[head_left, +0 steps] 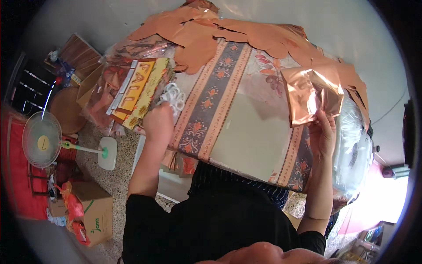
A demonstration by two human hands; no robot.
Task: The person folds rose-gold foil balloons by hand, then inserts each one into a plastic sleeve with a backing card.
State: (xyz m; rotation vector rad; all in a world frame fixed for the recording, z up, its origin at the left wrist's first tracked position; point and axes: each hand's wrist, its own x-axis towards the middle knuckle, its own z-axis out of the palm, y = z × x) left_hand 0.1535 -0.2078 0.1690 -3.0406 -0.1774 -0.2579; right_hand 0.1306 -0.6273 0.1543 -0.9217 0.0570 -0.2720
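My left hand [158,122] is closed at the lower edge of a cluster of white rings [174,96]; its fingertips are hidden, so I cannot tell what it grips. Just left of the rings lies a stack of yellow and orange printed card pieces [140,90] with a leaf pattern. On the right, my right hand [323,132] pinches the lower edge of a flat, shiny copper-coloured foil packet [310,94] between thumb and fingers, held over the table's right side.
Copper-coloured cut-out sheets [259,38] spread along the far side of the table, over its patterned cover [209,101]. Clear plastic bags [351,149] lie at the right edge. A standing fan [42,140] and a cardboard box [97,215] are on the floor to the left.
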